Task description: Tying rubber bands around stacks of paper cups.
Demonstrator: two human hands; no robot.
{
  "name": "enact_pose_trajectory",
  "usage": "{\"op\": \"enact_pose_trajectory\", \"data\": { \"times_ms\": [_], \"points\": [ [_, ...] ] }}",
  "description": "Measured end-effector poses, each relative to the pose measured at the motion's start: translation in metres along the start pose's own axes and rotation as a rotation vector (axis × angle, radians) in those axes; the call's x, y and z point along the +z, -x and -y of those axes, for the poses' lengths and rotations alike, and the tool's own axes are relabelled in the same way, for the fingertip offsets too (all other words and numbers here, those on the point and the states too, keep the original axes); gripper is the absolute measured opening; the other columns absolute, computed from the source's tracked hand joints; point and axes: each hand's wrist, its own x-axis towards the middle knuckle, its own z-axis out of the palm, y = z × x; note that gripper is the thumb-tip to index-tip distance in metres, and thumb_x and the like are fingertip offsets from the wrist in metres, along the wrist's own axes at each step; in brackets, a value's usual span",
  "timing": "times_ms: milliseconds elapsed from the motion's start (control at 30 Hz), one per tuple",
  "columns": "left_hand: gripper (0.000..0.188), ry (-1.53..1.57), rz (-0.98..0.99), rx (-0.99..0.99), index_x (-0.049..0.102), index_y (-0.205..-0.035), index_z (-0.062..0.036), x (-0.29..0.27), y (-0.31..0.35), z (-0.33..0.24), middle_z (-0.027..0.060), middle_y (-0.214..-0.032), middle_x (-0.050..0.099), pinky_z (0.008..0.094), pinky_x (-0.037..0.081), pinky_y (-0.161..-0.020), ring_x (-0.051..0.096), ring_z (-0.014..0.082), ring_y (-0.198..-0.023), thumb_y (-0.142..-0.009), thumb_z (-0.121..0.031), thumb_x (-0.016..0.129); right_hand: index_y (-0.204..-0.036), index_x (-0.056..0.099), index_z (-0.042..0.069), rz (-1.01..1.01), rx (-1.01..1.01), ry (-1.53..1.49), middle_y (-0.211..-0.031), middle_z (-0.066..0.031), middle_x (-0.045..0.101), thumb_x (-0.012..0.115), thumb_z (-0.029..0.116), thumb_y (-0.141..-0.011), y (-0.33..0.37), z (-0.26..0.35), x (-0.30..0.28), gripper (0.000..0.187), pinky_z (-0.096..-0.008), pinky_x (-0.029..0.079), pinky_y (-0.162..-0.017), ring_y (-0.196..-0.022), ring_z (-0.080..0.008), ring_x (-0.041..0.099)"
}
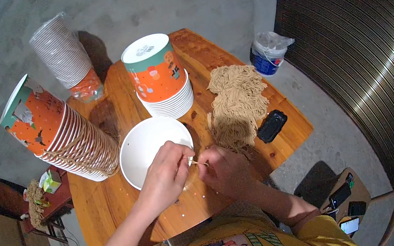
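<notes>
Both hands meet at the right rim of a white paper bucket (134,151), whose mouth faces up on the table. My left hand (166,172), partly over the bucket, is closed with thumb and finger around a small pale piece. Just right of the rim, my right hand (226,170) pinches a thin tan cord (199,162), which runs across the short gap between the hands. Whether the cord passes through the bucket wall is hidden by my fingers. Beyond my right hand lies a thick bundle of tan cords (237,98).
Orange-and-green paper buckets stand in a stack (157,77) behind. A leaning stack (59,127) at left has cords draped over it; a plastic-wrapped stack (63,56) stands farther back. A black tray (272,126) lies near the wooden table's (200,203) right edge. A lidded pail (269,53) is on the floor.
</notes>
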Motion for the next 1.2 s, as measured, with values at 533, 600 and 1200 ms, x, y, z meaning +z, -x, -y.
{"op": "enact_pose_trajectory", "data": {
  "times_ms": [533,600,1200],
  "points": [
    [0.01,0.005,0.049,-0.04,0.056,-0.087,-0.0019,-0.001,-0.001,-0.003,0.0124,-0.088,0.05,0.0381,0.042,-0.08,0.051,0.0314,-0.091,-0.079,-0.005,0.062,-0.095,0.054,0.008,0.006,0.377,-0.544,-0.075,-0.0012,0.052,0.062,0.006,-0.081,0.006,-0.012,-0.007,0.016,-0.0254,0.04,-0.052,-0.059,-0.0071,0.047],
    [0.01,0.027,0.054,-0.057,0.057,-0.087,-0.0018,-0.001,-0.001,-0.003,0.0125,-0.089,0.05,0.0376,0.042,-0.08,0.051,0.0313,-0.091,-0.079,-0.005,0.062,-0.097,0.052,0.008,0.001,-0.065,-0.282,-0.078,-0.0059,0.053,0.061,0.004,-0.08,0.002,-0.018,-0.01,0.02,-0.0284,0.042,-0.051,-0.057,-0.0147,0.051],
    [0.007,0.06,0.085,-0.113,0.054,-0.085,-0.0017,-0.002,-0.003,-0.006,0.0124,-0.086,0.05,0.0372,0.042,-0.079,0.051,0.0299,-0.089,-0.079,-0.004,0.058,-0.098,0.049,0.009,0.001,0.055,-0.055,-0.081,-0.0086,0.056,0.066,0.01,-0.08,0.012,-0.019,-0.004,0.025,-0.033,0.048,-0.051,-0.058,-0.0209,0.059]
  ]
}}
